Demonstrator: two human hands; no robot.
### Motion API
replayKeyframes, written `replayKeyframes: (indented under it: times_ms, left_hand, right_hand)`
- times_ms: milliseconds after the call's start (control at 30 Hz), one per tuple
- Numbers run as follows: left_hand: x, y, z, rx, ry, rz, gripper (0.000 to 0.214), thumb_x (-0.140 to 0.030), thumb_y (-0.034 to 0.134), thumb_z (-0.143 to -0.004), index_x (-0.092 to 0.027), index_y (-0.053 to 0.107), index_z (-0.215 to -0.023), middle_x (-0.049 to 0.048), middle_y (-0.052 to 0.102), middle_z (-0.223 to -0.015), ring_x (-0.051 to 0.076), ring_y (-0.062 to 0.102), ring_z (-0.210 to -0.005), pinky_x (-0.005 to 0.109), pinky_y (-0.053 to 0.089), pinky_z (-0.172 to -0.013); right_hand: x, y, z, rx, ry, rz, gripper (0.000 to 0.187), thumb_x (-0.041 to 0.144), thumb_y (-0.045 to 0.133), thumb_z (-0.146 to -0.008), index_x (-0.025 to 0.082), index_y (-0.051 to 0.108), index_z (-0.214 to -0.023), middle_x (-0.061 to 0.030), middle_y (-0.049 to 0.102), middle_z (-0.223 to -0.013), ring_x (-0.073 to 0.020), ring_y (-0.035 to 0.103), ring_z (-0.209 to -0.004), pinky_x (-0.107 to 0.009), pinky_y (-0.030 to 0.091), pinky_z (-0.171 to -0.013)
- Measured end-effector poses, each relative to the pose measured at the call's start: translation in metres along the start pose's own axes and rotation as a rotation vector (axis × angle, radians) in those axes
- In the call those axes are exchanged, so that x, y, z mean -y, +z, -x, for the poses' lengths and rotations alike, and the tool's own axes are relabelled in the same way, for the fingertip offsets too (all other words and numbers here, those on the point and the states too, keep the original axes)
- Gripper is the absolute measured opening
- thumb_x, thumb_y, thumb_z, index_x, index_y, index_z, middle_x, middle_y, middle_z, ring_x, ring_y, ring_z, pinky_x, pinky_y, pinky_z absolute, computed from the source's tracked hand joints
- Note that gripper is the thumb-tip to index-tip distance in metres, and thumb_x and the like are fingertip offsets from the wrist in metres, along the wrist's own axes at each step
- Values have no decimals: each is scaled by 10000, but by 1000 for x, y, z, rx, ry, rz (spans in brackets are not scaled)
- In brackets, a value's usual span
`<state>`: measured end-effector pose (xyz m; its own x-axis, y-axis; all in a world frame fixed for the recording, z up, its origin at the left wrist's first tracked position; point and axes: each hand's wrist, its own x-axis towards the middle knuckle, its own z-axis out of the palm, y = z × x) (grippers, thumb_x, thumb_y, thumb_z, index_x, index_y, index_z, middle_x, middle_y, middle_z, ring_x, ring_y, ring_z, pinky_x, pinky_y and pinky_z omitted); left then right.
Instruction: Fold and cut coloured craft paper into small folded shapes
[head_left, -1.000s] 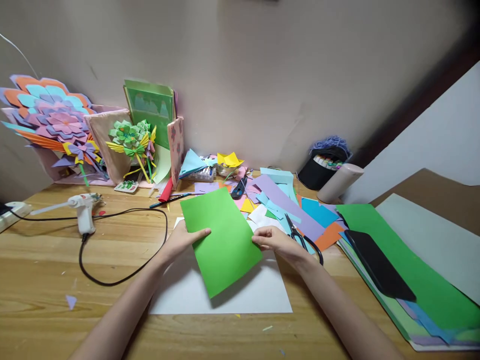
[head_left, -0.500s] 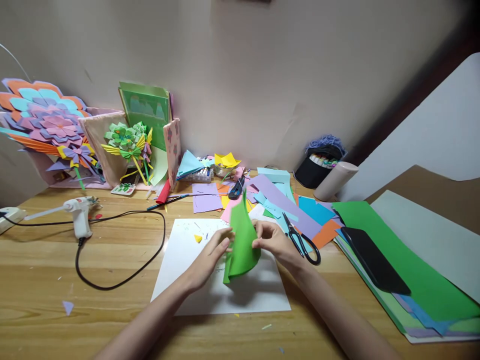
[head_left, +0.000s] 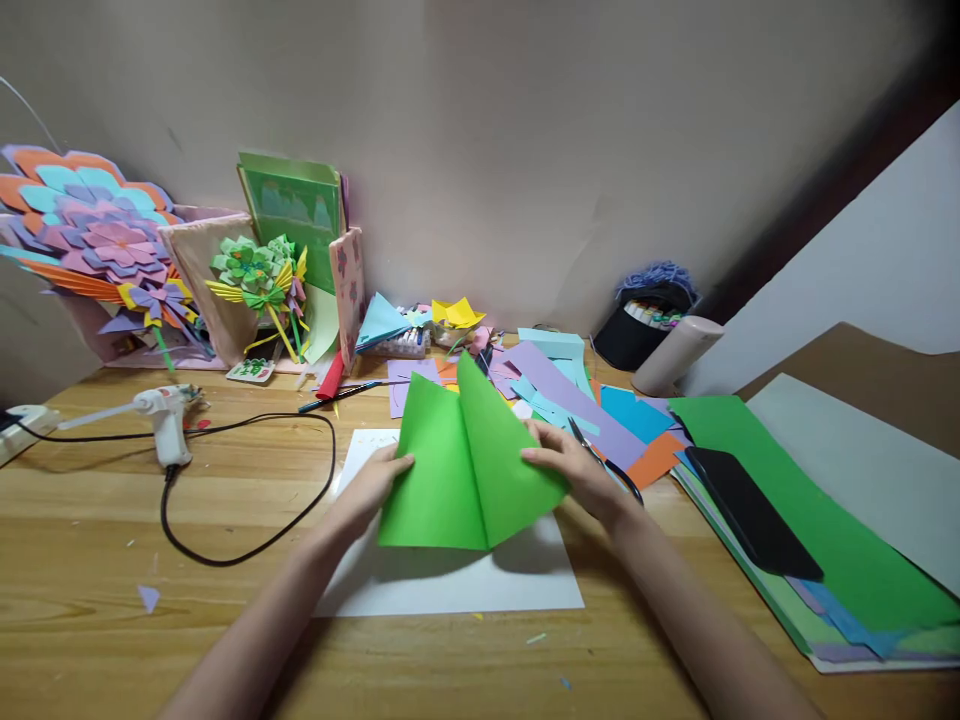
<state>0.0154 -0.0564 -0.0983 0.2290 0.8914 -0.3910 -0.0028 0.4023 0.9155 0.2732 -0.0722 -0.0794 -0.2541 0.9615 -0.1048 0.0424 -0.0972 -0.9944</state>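
A green sheet of paper (head_left: 439, 470) with a crease down its middle is held up, spread like an open book. My left hand (head_left: 379, 480) pinches its left edge, thumb in front and the other fingers behind. On the right edge, my right hand (head_left: 566, 465) grips the paper the same way. Below it a white sheet (head_left: 450, 590) lies on the wooden table, partly covered by the green paper. Black-handled scissors (head_left: 600, 455) rest just beyond my right hand, partly hidden by it.
A white glue gun (head_left: 171, 425) with a looping black cable stands on the left. Coloured paper scraps (head_left: 562, 385) spread behind the hands. A black phone (head_left: 750, 510) lies on stacked paper at right. Paper flowers (head_left: 120, 250) and a black pot (head_left: 630, 330) stand along the wall.
The green paper, folded nearly closed before, is now opened out wide. My left hand has moved left and my right hand slightly right, each with an edge of it.
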Motion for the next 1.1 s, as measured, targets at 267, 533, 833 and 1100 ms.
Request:
replayKeyframes:
  times_ms: [267,533,833,1100]
  left_hand:
    - [-15,-55,3,-47,42,-402,378,-201,690,-480,-169,619,-851,60,678,-890,285,586,-933,352,442,-824]
    - [-9,-54,-8,-533,458,-942,623,-176,670,-562,-92,459,-1143,179,490,-1159,351,401,-1152,494,284,-969]
    - [22,16,-55,-119,716,-1391,375,-259,383,-851,-128,426,-1199,125,482,-1182,229,455,-1064,375,372,-927]
    - [24,10,-62,-159,799,-1493,437,-326,320,-868,-158,411,-1261,104,468,-1177,229,403,-1087,375,350,-940]
  right_hand:
    - [-26,-47,-21,-127,256,67,304,340,678,-630,148,602,-853,12,549,-606,-87,485,-509,-195,369,-456]
    - [-33,-38,-25,-205,220,119,411,294,719,-571,129,557,-912,68,493,-486,-79,445,-439,-198,370,-436]
    - [-37,-34,-24,-207,284,260,337,473,593,-677,176,449,-611,59,431,-501,-61,441,-415,-171,358,-390]
    - [-44,-36,-29,-229,319,495,312,400,517,-729,197,380,-536,47,449,-369,-92,466,-331,-177,307,-326]
